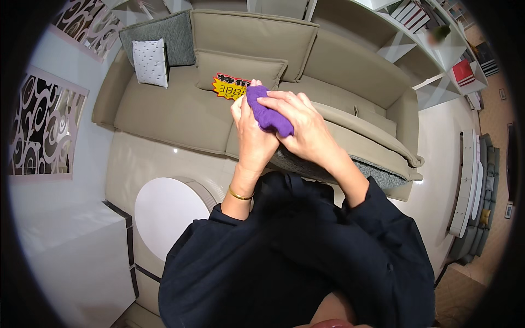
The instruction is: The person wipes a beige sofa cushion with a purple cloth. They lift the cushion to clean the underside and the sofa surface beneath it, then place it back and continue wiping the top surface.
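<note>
A crumpled purple cloth point(266, 112) is gathered between my two hands, above the beige sofa point(176, 110). My left hand point(253, 131) supports the cloth from the left and below, and a gold bangle circles that wrist. From the right, my right hand point(303, 123) presses on the cloth with bent fingers spread over its top. Behind my left fingertips, a yellow and red sign point(229, 87) bearing writing leans against a beige cushion point(242, 67). My hands cover part of the sign.
A round white table point(168, 213) stands at the left, near a white block-like unit point(82, 254). On the sofa's far left rest a grey cushion point(176, 37) and a small white patterned pillow point(149, 61). White shelving point(434, 88) with books rises behind the sofa.
</note>
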`<state>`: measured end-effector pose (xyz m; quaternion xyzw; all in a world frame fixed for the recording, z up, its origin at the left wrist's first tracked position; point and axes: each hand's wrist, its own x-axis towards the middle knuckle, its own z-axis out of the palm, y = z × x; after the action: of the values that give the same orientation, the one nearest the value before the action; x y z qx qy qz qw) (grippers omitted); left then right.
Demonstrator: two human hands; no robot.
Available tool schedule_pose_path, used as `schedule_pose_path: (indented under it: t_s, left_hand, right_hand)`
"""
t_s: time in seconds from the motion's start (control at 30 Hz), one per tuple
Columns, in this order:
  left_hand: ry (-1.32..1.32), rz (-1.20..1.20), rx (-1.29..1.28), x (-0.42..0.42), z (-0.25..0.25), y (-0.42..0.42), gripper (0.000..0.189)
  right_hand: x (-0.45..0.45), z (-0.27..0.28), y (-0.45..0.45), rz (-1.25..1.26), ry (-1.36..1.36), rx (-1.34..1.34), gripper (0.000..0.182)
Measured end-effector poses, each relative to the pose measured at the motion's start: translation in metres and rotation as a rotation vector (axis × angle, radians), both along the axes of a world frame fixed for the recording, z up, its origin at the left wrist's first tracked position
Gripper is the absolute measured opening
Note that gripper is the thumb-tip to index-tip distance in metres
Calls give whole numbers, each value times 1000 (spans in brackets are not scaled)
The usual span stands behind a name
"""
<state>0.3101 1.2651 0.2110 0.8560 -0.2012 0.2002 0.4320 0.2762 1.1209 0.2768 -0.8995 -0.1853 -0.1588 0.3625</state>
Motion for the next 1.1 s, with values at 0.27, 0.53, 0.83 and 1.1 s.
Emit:
schedule_pose_path:
  t_s: [0.27, 0.53, 0.83, 1.1]
  left_hand:
    - [-7, 31, 63, 3, 0, -1, 87]
    - [84, -43, -126, 18, -11, -2, 88]
    - [50, 14, 9, 9, -8, -16, 87]
    - [132, -36, -195, 18, -10, -18, 83]
  right_hand:
    - [-14, -2, -57, -215, 118, -308, 42]
    - [18, -9, 8, -60, -74, -134, 49]
    - [-22, -6, -55, -298, 112, -225, 44]
    - [16, -24, -12, -139, -95, -42, 42]
